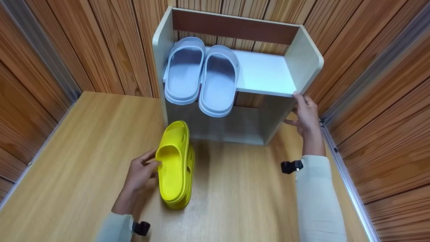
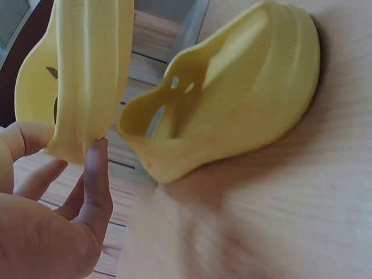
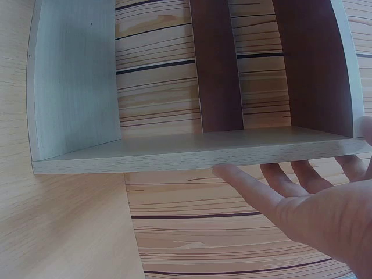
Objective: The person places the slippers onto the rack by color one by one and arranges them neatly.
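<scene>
Pinching the strap of a yellow slipper (image 1: pixel 173 164), the left hand (image 1: pixel 139 173) holds it on edge above its twin (image 1: pixel 190 174), which lies on the wooden floor (image 1: pixel 84 151) in front of the rack. Largest here is the white shoe rack (image 1: pixel 304 57); the right hand (image 1: pixel 305 116), fingers straight, touches its right front edge. Two grey slippers (image 1: pixel 201 75) sit side by side on its shelf (image 1: pixel 265 72), toes overhanging.

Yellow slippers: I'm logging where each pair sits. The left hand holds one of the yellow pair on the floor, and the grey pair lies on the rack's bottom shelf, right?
Not quite. The head view shows the grey pair on the rack's upper shelf, not the bottom one. The rest holds: the left hand holds one of the yellow slippers on the floor.
</scene>
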A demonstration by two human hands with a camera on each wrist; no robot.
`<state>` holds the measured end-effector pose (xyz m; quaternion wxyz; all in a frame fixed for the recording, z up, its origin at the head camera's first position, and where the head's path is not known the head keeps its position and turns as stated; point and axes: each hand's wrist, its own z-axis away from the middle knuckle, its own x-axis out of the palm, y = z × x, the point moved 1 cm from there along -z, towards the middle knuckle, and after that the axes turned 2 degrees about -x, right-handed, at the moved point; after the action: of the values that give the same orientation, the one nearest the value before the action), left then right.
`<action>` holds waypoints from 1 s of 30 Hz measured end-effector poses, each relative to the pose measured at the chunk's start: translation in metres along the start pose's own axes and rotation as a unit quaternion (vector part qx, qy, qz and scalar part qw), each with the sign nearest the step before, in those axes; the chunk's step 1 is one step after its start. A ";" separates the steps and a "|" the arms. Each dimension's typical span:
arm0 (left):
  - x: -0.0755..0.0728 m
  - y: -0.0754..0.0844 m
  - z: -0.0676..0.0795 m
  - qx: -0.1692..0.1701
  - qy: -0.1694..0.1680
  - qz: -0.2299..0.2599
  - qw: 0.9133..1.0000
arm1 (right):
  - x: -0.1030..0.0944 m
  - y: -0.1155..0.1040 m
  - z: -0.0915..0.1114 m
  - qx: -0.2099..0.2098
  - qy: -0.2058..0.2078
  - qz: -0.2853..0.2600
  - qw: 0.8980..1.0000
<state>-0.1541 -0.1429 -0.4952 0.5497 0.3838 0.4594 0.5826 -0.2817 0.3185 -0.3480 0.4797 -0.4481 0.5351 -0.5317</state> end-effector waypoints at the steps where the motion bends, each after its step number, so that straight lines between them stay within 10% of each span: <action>1: 0.002 0.001 -0.001 0.001 0.000 0.003 1.000 | 0.000 0.000 0.000 -0.002 0.000 -0.001 1.000; 30: 0.018 0.033 -0.024 0.020 -0.039 -0.038 0.998 | 0.000 0.000 0.000 -0.009 0.000 -0.005 1.000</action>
<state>-0.1886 -0.1273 -0.4716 0.5815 0.3992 0.4633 0.5364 -0.2813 0.3185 -0.3475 0.4736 -0.4550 0.5375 -0.5289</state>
